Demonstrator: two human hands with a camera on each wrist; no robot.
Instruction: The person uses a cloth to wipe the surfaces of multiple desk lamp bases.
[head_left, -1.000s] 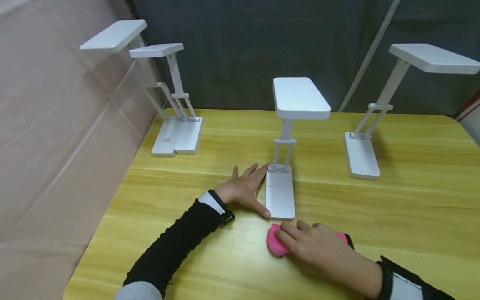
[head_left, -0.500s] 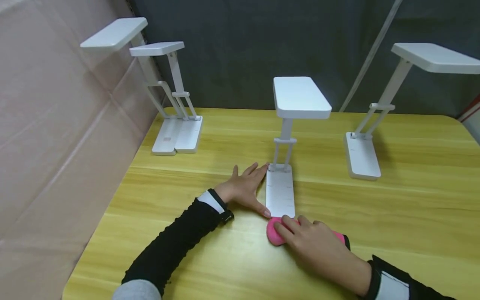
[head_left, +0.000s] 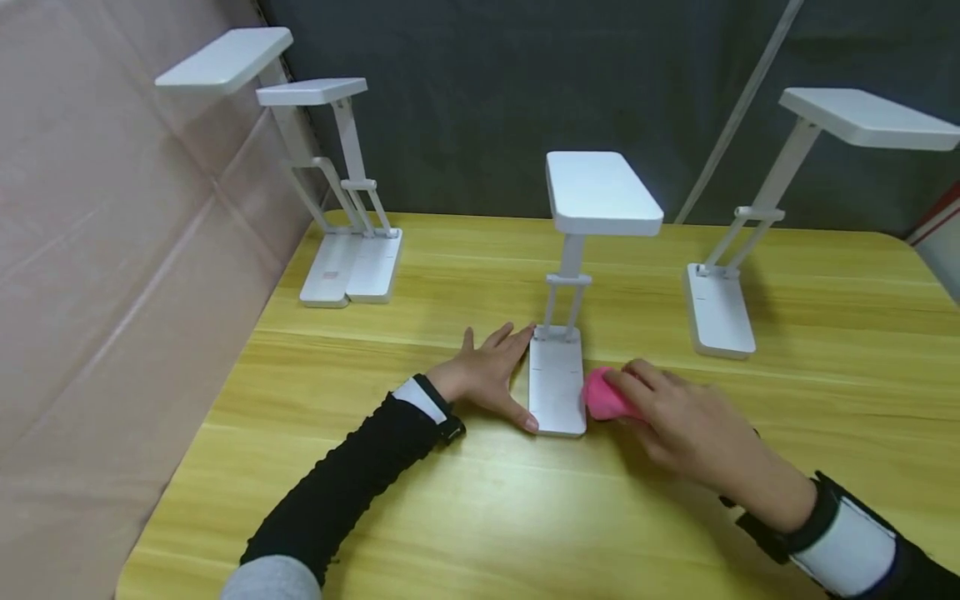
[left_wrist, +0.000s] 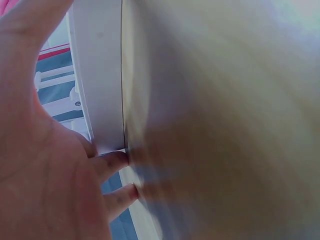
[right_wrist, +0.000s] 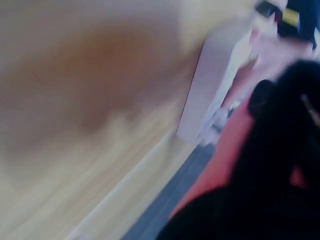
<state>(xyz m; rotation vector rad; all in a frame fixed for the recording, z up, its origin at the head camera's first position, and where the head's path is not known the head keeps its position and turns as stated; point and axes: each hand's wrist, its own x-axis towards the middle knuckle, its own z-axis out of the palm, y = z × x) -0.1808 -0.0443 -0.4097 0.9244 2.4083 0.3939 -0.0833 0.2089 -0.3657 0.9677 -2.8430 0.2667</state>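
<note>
A white folding stand with a flat top panel [head_left: 604,193] stands in the middle of the table, its base [head_left: 557,387] towards me. My left hand [head_left: 491,372] lies at the base's left side, fingers spread, thumb at the front corner and fingertips at the rear. In the left wrist view, that hand runs along the base's side wall [left_wrist: 102,75]. My right hand [head_left: 690,421] grips a soft-looking pink object [head_left: 609,395], its end against or close by the base's right edge. The right wrist view is blurred; the pink object [right_wrist: 217,162] shows black parts.
Another white stand [head_left: 722,312] is at the right, its panel reaching beyond the frame. Two more white stands [head_left: 375,267] stand side by side at the back left. A pale curtain [head_left: 135,275] borders the wooden table [head_left: 420,517] on the left, a dark one [head_left: 465,108] behind.
My right hand has moved the pink object from in front of the base, along its front edge, round to its right side. My left hand has stayed in place.
</note>
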